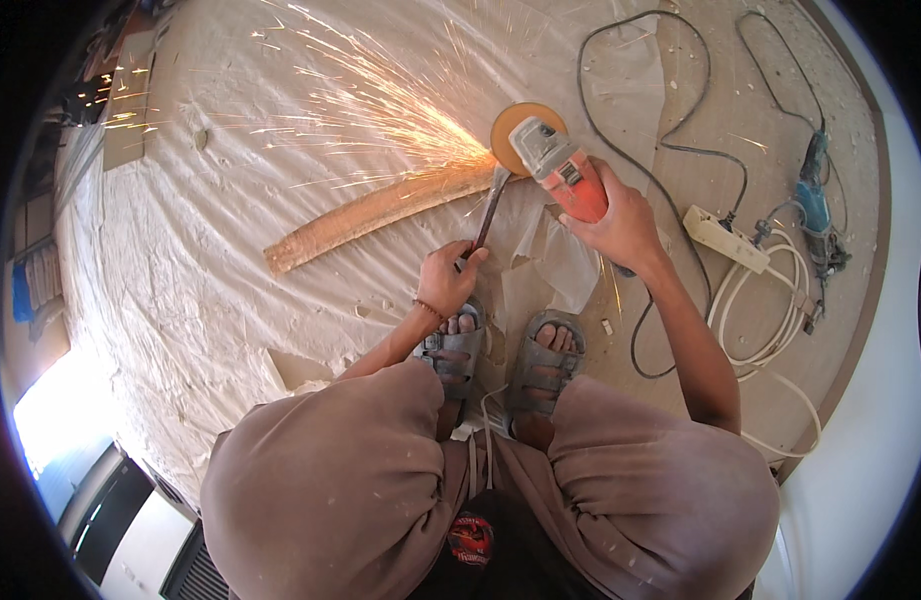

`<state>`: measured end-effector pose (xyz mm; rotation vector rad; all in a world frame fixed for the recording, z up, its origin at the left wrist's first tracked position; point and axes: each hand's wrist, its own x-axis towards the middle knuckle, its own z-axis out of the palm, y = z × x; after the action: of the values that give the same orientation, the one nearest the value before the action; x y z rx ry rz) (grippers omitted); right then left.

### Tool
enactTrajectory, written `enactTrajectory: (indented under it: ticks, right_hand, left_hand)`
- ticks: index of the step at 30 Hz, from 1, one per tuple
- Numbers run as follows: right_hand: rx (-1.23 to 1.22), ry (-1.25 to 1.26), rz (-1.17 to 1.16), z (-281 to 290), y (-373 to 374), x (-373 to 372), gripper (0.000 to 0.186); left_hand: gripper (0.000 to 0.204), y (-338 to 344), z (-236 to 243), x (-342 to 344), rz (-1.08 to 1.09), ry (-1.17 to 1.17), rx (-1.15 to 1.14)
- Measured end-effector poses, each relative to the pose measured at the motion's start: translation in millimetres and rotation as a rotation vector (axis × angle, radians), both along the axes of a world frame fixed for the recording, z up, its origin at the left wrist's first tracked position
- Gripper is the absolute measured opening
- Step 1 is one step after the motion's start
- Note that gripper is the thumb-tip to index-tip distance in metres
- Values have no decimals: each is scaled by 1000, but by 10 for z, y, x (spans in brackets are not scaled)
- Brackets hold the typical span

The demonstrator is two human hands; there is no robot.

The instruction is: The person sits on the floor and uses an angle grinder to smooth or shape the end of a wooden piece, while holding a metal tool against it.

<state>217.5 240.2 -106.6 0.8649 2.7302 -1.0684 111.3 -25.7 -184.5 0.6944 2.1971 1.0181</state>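
Note:
My right hand [625,222] is wrapped round the body of an orange-red angle grinder [580,190] with a grey head. Its round tan disc [508,120] meets the flat tip of a dark chisel [491,208], and orange sparks [410,120] fly off to the far left. The chisel's lower end is gripped in my left hand [448,280], close in front of my feet. Beneath the tip lies a long, slightly curved wooden board [370,218], running toward the left. Part of the disc is hidden by the grinder's head.
Wrinkled plastic sheeting [180,260] covers much of the floor. To the right are a cream power strip [725,240], a coiled white cable [775,345], a looping black cord [583,75] and a blue power tool [813,195], beside a white wall [880,300]. My sandalled feet [548,350] stand close by.

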Motion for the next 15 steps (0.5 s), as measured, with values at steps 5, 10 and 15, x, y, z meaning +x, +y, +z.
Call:
enactTrajectory:
  ticks: [5, 10, 15]
  right_hand:
    - [-5, 4, -3, -15, -11, 24, 77]
    - [-16, -19, 18, 13, 11, 23, 78]
    - [-28, 16, -25, -27, 18, 50, 79]
  left_hand:
    - [33, -15, -16, 3, 3, -8, -12]
    - [32, -9, 4, -1, 3, -22, -11]
    - [32, -8, 8, 0, -9, 2, -27]
